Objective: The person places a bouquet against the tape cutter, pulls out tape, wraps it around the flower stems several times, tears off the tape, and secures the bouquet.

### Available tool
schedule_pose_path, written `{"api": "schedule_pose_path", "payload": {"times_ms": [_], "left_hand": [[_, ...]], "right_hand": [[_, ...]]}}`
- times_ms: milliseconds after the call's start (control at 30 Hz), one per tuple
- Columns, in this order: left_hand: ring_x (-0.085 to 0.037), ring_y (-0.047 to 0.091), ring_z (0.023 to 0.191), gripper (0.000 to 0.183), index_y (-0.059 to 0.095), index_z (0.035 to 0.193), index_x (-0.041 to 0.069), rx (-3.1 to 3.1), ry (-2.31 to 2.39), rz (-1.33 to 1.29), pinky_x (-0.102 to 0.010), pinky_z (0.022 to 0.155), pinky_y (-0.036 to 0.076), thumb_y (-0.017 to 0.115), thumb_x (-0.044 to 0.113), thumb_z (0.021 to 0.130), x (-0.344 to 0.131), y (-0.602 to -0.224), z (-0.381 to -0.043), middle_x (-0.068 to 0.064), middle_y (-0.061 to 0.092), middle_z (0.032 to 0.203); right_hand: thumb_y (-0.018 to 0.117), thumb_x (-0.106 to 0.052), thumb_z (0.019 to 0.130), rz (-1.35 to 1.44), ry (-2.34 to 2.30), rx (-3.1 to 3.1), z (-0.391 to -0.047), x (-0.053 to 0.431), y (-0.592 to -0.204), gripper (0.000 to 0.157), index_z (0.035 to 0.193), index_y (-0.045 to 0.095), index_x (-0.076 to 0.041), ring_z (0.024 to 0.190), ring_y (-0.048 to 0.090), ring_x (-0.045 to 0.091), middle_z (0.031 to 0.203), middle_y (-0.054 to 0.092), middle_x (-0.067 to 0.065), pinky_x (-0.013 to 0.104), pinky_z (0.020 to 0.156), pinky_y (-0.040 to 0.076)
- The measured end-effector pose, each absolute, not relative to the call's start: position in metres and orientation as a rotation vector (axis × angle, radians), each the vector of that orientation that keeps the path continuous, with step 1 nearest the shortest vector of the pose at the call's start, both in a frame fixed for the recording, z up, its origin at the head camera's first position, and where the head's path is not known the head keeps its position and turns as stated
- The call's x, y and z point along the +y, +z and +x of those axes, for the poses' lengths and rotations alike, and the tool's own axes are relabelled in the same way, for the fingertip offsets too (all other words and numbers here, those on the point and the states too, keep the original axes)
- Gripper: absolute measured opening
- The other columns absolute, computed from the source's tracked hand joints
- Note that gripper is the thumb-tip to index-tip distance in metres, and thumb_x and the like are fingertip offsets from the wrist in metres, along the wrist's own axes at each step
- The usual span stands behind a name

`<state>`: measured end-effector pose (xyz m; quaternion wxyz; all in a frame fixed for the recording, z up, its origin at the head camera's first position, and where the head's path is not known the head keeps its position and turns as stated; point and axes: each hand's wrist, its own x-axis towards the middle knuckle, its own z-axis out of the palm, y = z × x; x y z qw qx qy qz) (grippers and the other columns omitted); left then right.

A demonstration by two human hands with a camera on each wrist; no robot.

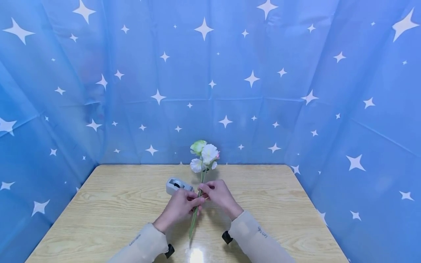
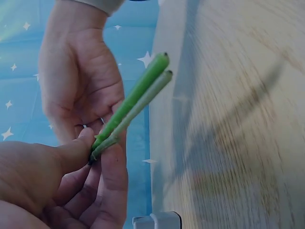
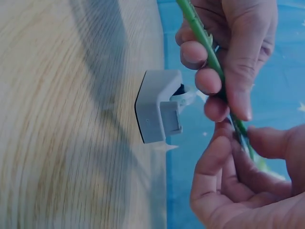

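Observation:
Two artificial flower stems (image 1: 194, 221), one bright green and one paler in the left wrist view, lie side by side and are held above the table. At their top are a white flower (image 1: 209, 153) and a green-tinged flower (image 1: 198, 147). My left hand (image 1: 182, 204) pinches the stems between thumb and fingers, and the lower ends stick out below it. Just above, my right hand (image 1: 220, 195) pinches the stems with thumb and fingertips close to the left hand, as the right wrist view also shows. A grey tape dispenser (image 3: 152, 117) stands behind the left hand.
The wood-grain table (image 1: 269, 215) ends at a blue curtain (image 1: 184, 73) with white stars, which hangs behind it and along both sides. Black wrist straps (image 1: 227, 237) show under the light sleeves (image 1: 253, 233).

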<state>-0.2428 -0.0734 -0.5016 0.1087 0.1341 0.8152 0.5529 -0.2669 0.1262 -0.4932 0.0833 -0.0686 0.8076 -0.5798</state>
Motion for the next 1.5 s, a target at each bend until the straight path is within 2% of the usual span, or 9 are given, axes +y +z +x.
{"api": "schedule_pose_path", "payload": {"times_ms": [200, 333, 567, 767, 867, 1000, 1133, 1300, 1500], "left_hand": [[-0.007, 0.050, 0.053, 0.029, 0.089, 0.092, 0.004, 2.638, 1.475, 0.474, -0.017, 0.048, 0.033, 0.079, 0.021, 0.114, -0.071, -0.503, -0.242, -0.003, 0.082, 0.076], [-0.004, 0.040, 0.050, 0.029, 0.090, 0.087, 0.006, 2.787, 1.387, 0.540, -0.017, 0.047, 0.026, 0.082, 0.020, 0.111, -0.069, -0.504, -0.242, -0.001, 0.081, 0.072], [0.000, 0.055, 0.057, 0.024, 0.091, 0.088, 0.007, 2.911, 1.328, 0.597, -0.018, 0.051, 0.036, 0.087, 0.020, 0.108, -0.069, -0.508, -0.241, 0.002, 0.082, 0.073], [0.000, 0.052, 0.052, 0.028, 0.090, 0.093, 0.005, 2.760, 1.413, 0.615, -0.017, 0.048, 0.032, 0.080, 0.021, 0.113, -0.075, -0.508, -0.244, -0.001, 0.083, 0.077], [-0.004, 0.062, 0.057, 0.032, 0.088, 0.102, 0.001, 2.564, 1.512, 0.592, -0.017, 0.048, 0.036, 0.070, 0.021, 0.119, -0.081, -0.507, -0.245, -0.009, 0.084, 0.085], [-0.021, 0.083, 0.079, 0.034, 0.084, 0.122, -0.006, 2.264, 1.638, 0.498, -0.020, 0.057, 0.046, 0.060, 0.018, 0.123, -0.089, -0.505, -0.245, -0.023, 0.085, 0.104], [-0.024, 0.086, 0.089, 0.033, 0.081, 0.132, -0.009, 2.133, 1.708, 0.425, -0.026, 0.067, 0.056, 0.061, 0.016, 0.122, -0.092, -0.503, -0.246, -0.028, 0.085, 0.111], [-0.016, 0.084, 0.083, 0.030, 0.083, 0.127, -0.011, 2.157, 1.737, 0.408, -0.029, 0.072, 0.066, 0.067, 0.014, 0.120, -0.090, -0.503, -0.247, -0.025, 0.086, 0.104], [-0.018, 0.083, 0.078, 0.026, 0.087, 0.115, -0.008, 2.301, 1.672, 0.423, -0.036, 0.073, 0.072, 0.070, 0.013, 0.118, -0.085, -0.506, -0.246, -0.020, 0.086, 0.096]], "right_hand": [[0.073, -0.029, 0.118, -0.168, -1.772, 2.378, -0.267, 0.124, -0.492, 0.036, 0.116, 0.086, 0.004, 0.081, 0.078, 0.012, 0.095, 0.084, 0.012, 0.046, 0.089, 0.072], [0.076, -0.025, 0.117, -0.153, -1.790, 2.374, -0.267, 0.122, -0.491, 0.032, 0.117, 0.086, 0.005, 0.078, 0.077, 0.011, 0.094, 0.085, 0.013, 0.045, 0.087, 0.072], [0.077, -0.017, 0.115, -0.140, -1.814, 2.385, -0.270, 0.120, -0.491, 0.024, 0.123, 0.082, 0.006, 0.075, 0.077, 0.010, 0.096, 0.085, 0.016, 0.043, 0.085, 0.073], [0.076, -0.015, 0.115, -0.163, -1.796, 2.395, -0.274, 0.121, -0.495, 0.024, 0.120, 0.082, 0.008, 0.076, 0.075, 0.010, 0.093, 0.082, 0.011, 0.047, 0.089, 0.072], [0.075, -0.014, 0.116, -0.166, -1.815, 2.352, -0.275, 0.122, -0.497, 0.026, 0.122, 0.081, 0.010, 0.078, 0.074, 0.010, 0.092, 0.082, 0.010, 0.045, 0.090, 0.071], [0.074, -0.015, 0.116, -0.174, -1.844, 2.286, -0.276, 0.125, -0.500, 0.028, 0.125, 0.080, 0.011, 0.080, 0.075, 0.009, 0.093, 0.083, 0.008, 0.038, 0.091, 0.070], [0.075, -0.016, 0.116, -0.180, -1.883, 2.219, -0.278, 0.126, -0.501, 0.030, 0.128, 0.079, 0.011, 0.082, 0.075, 0.009, 0.093, 0.082, 0.006, 0.037, 0.092, 0.069], [0.075, -0.017, 0.116, -0.138, -1.904, 2.187, -0.279, 0.128, -0.498, 0.031, 0.131, 0.080, 0.009, 0.083, 0.076, 0.010, 0.095, 0.082, 0.007, 0.035, 0.092, 0.070], [0.073, -0.018, 0.117, -0.107, -1.962, 2.220, -0.284, 0.128, -0.490, 0.030, 0.130, 0.081, 0.008, 0.087, 0.080, 0.016, 0.100, 0.083, 0.014, 0.033, 0.088, 0.071]]}}
